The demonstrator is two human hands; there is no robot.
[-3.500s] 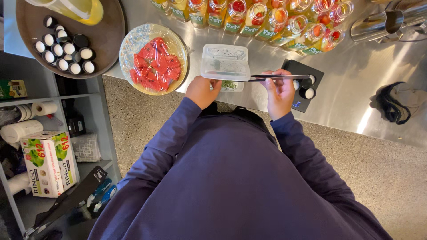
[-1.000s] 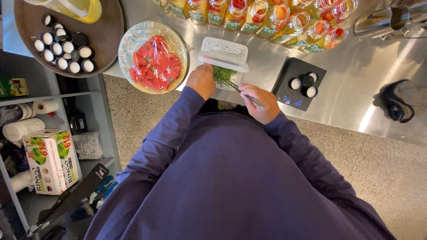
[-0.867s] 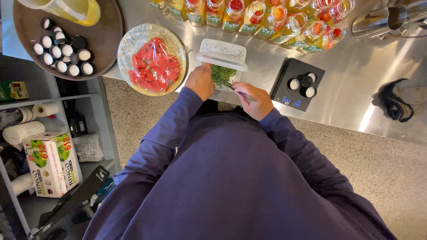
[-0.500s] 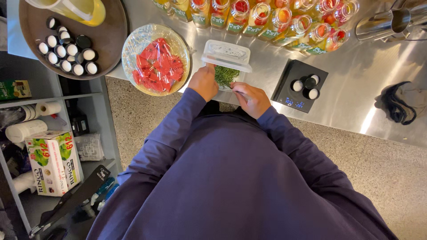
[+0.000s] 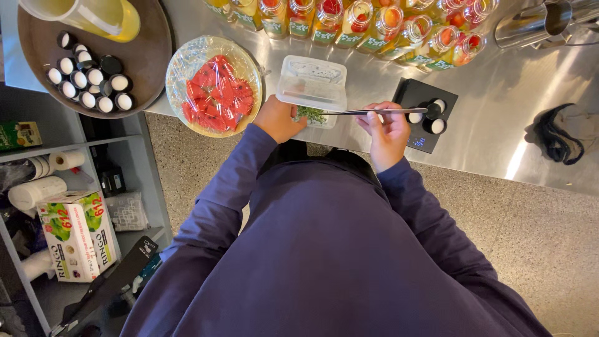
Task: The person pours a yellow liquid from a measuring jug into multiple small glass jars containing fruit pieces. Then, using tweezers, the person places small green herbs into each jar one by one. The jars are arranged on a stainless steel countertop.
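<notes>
Long steel tweezers (image 5: 374, 112) are pinched in the right hand (image 5: 388, 132) over the clear plastic herb box (image 5: 310, 93), steadied by the left hand (image 5: 279, 120); three small white-filled cups (image 5: 429, 115) wait ungarnished on the black scale (image 5: 426, 112).

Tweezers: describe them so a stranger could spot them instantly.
On the steel counter, between the clear herb tub and the small black scale, find the right hand. It holds the tweezers, the only long thin metal tool there, lying level.

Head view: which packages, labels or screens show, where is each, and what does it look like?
Carton: lower left shelf, boxy, white with green and red print.
Small box: upper left shelf, green.
Bottle labels: row along the counter's far edge, green bands.
Scale screen: black scale right of the right hand, small blue glow.
</notes>
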